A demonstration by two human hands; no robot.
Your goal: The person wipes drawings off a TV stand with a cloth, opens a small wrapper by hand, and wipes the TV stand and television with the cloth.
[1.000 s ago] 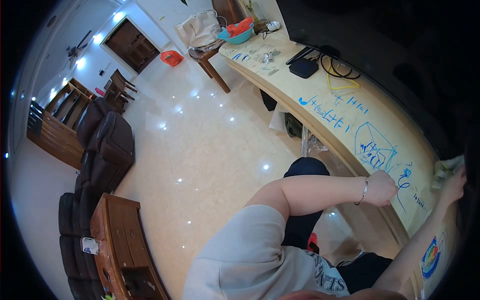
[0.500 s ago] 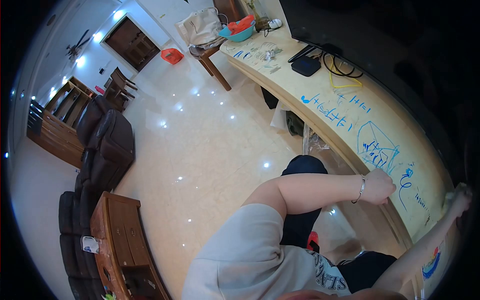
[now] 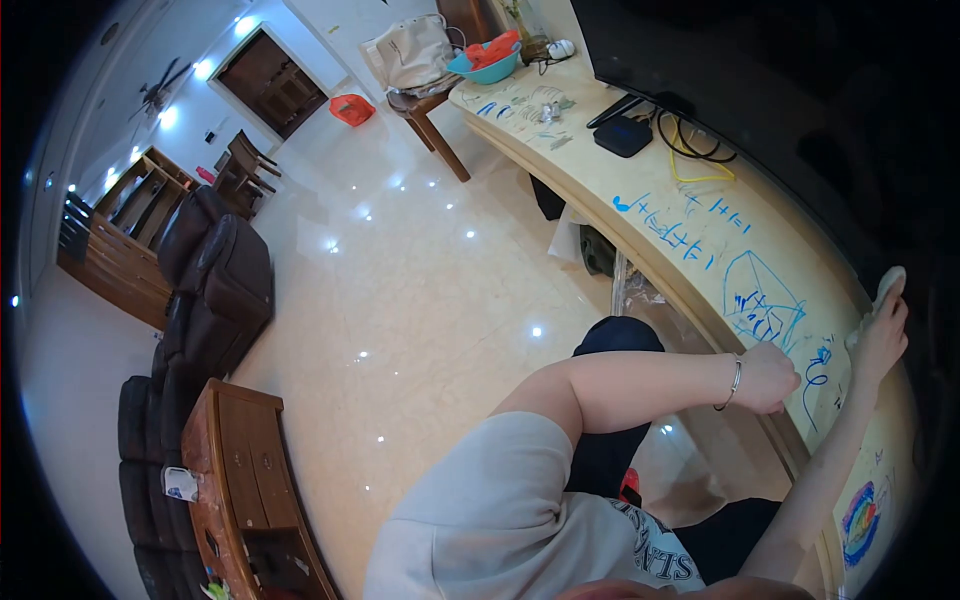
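Note:
My left hand point(image 3: 768, 378), with a bracelet at the wrist, is closed in a fist. It rests at the front edge of the pale TV cabinet top point(image 3: 668, 200), beside blue marker scribbles point(image 3: 760, 300). Farther right, my right hand point(image 3: 882, 338) is wrapped round a whitish cloth point(image 3: 890, 285). The cloth is at the lower edge of the large black TV point(image 3: 720, 60); whether it touches the screen or the top behind I cannot tell. A colourful round drawing point(image 3: 862, 522) lies near my right forearm.
A black set-top box point(image 3: 622, 136) with cables sits under the TV. A blue basin point(image 3: 485, 65) stands at the cabinet's far end, beside a chair with a bag point(image 3: 408, 52). A wooden drawer table point(image 3: 245, 460) and dark sofas point(image 3: 215, 260) are at left.
My right hand has moved up along the TV's lower edge with the cloth, which now shows more clearly. My left hand stays in place. The view has shifted slightly.

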